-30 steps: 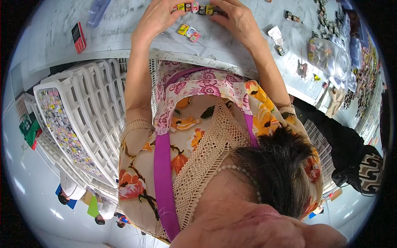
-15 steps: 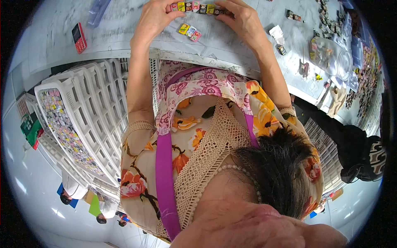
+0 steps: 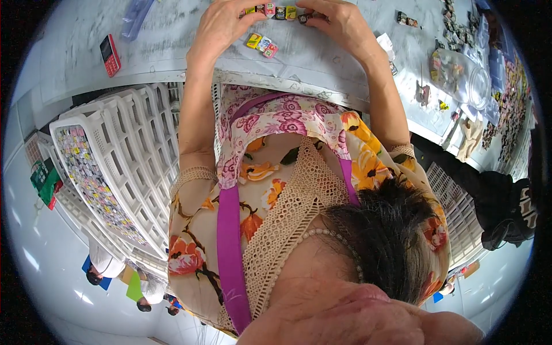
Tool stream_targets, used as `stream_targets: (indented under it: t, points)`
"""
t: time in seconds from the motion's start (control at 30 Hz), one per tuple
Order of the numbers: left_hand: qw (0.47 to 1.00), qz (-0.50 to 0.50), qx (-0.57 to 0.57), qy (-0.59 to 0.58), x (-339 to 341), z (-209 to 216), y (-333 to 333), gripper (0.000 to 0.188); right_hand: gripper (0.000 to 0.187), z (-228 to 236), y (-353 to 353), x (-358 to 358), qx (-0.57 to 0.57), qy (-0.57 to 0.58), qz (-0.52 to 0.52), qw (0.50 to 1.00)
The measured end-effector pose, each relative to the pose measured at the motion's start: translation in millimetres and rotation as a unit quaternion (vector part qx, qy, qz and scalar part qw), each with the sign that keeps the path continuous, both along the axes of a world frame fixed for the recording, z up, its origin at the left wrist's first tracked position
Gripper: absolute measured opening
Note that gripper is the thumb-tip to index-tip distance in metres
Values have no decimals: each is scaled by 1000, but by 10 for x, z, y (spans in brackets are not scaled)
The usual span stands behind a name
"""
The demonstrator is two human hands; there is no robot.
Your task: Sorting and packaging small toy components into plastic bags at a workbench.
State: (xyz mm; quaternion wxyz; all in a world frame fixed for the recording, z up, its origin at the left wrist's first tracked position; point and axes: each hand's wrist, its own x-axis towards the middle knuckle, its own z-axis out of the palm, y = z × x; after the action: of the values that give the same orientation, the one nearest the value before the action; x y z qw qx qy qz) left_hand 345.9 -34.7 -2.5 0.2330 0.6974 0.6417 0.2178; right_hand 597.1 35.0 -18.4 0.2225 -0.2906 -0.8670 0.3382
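At the far edge of the view, my left hand (image 3: 221, 27) curls its fingers around small printed block-shaped pieces (image 3: 260, 10) in yellow, dark and pink. My right hand (image 3: 345, 27) has thumb and fingers closed on dark block-shaped pieces (image 3: 306, 18). Between the two hands, a black and a yellow piece (image 3: 290, 12) sit side by side on the table, with a gap on either side. Nearer to me lies a short slanted row of yellow, pale blue and pink pieces (image 3: 263, 44). Fingers partly cover the held pieces.
A red phone (image 3: 110, 55) and clear plastic (image 3: 137, 17) lie at left on the white table (image 3: 167, 49). To the right are a clear jar (image 3: 463, 80), crumpled white paper (image 3: 386, 45) and heaps of dark pieces (image 3: 460, 26). White crates (image 3: 132, 161) stand below left.
The row between my hands has separated into groups with gaps. My left hand has shifted right over its end of the row, and my right hand has moved slightly right and nearer.
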Motion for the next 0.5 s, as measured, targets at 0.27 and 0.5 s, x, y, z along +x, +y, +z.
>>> stream_targets:
  t: [0.27,0.5]
  points:
    - [994,33,-34,-101,80,149,-7,37,33,295,-21,5,-15,41,-51,998]
    - [984,70,-54,-157,17,68,-48,36,36,-43,-278,-132,50,27,-132,990]
